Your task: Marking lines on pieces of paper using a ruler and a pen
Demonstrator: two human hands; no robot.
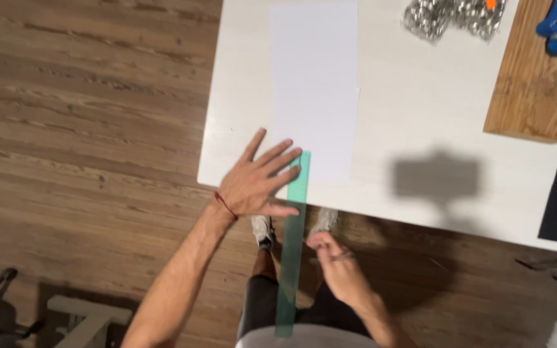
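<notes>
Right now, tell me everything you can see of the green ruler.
The green ruler is a long, thin strip of translucent, plastic-looking material. It lies nearly upright in the head view, its top end on the white paper at the table edge, the rest overhanging toward the person's body. The left hand presses flat on its top end. The right hand, pinching a small thin object, sits just beside it.

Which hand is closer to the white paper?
Left. The left hand rests at the white paper's lower edge, fingers on the green ruler. The right hand is below, off the table.
</notes>
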